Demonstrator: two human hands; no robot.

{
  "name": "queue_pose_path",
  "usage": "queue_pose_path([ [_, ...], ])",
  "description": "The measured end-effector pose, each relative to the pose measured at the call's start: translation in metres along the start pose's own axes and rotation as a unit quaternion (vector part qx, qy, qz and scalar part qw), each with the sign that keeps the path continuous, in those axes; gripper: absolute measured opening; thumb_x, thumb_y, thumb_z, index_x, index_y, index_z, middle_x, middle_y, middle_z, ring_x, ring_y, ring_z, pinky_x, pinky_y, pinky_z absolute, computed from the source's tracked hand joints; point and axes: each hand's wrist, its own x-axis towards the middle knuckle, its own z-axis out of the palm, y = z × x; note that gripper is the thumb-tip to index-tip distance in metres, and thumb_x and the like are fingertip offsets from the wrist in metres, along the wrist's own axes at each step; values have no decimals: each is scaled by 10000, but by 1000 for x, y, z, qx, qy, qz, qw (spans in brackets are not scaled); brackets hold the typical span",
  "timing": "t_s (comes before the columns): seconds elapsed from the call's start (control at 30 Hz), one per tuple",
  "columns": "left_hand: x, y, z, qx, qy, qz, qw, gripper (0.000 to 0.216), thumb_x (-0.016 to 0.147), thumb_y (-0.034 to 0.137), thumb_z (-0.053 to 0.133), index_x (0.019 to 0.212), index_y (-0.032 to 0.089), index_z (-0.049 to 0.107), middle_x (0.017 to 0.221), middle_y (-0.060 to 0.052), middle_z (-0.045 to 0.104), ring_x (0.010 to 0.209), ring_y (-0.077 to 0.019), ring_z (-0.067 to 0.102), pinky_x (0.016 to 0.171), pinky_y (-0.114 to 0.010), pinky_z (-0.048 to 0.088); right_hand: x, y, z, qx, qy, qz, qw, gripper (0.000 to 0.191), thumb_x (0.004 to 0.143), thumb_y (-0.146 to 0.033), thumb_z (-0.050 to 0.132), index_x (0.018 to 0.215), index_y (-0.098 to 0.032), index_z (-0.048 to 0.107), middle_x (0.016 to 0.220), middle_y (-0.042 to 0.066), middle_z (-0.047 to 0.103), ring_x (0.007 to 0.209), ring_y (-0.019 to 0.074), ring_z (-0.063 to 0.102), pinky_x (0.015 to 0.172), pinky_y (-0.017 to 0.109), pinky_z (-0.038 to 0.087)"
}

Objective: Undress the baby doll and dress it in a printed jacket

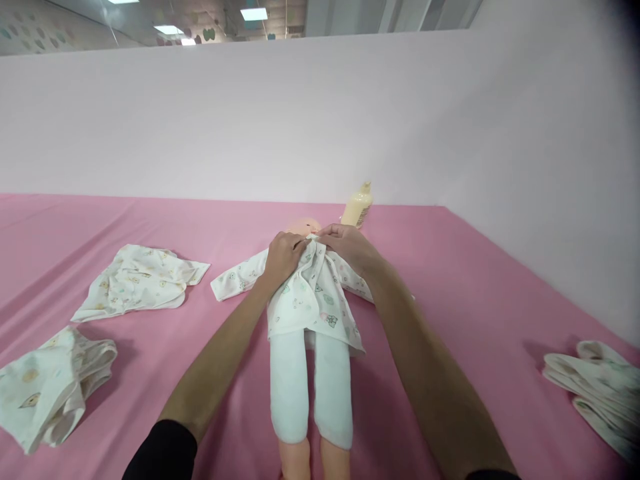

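Note:
A baby doll [295, 457] lies on its back, feet toward me, in white trousers [289, 387] and a white printed baby shirt [295, 310] with long sleeves spread to both sides. At the shirt's neckline, my left hand [286, 255] is closed on the left edge of the fabric. Opposite it, my right hand [350, 247] pinches the collar on the right side. The front panels overlap down the chest. Most of the doll's head is hidden behind my hands and the collar.
A pale yellow pump bottle [357, 205] leans beyond the doll's head. On the left lie a spread printed garment [143, 280] and a folded printed cloth [55, 387]. Another folded cloth [597, 387] is at right. White walls [250, 127] border the pink sheet [425, 400].

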Motion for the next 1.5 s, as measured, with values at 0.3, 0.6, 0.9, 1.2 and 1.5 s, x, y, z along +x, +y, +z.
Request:
queue_pose_path([
  [0.3, 1, 1, -2, -12, -12, 25, 1000, 357, 964, 222, 456, 611, 188, 503, 693, -19, 625, 722, -169, 501, 768, -310, 370, -6, -8, 3, -103, -3, -33, 994, 193, 781, -343, 715, 890, -186, 747, 978, 58, 738, 929, 205, 645, 803, 311, 481],
  [0.6, 5, 5, -10, -166, -82, -27, 982, 274, 893, 194, 440, 642, 171, 547, 611, 23, 517, 599, -121, 436, 623, -265, 326, -4, -4, -4, -160, -32, -119, 979, 171, 855, -336, 660, 910, -227, 780, 1152, 56, 693, 1033, 229, 642, 914, 366, 487],
  [0.9, 5, 4, -7, -185, -53, -77, 978, 272, 906, 264, 459, 712, 167, 625, 739, -5, 639, 698, -140, 536, 689, -267, 390, -2, -2, -2, -92, -12, -101, 991, 154, 811, -344, 713, 889, -229, 780, 1139, 59, 696, 1045, 225, 646, 918, 361, 516],
  [1.2, 4, 3, -6, -186, -47, -77, 978, 288, 919, 317, 488, 715, 175, 635, 831, -23, 699, 782, -160, 595, 757, -280, 431, 11, 12, 5, 128, 40, -19, 991, 252, 659, -273, 840, 848, -167, 712, 889, 52, 736, 814, 149, 684, 778, 263, 560],
  [1.5, 5, -3, -4, -226, -47, -70, 970, 286, 926, 324, 477, 746, 171, 638, 774, -14, 662, 765, -154, 579, 739, -267, 430, 9, 17, 17, 40, 61, -33, 997, 259, 723, -357, 766, 905, -173, 752, 903, 53, 753, 843, 180, 678, 752, 278, 534],
])
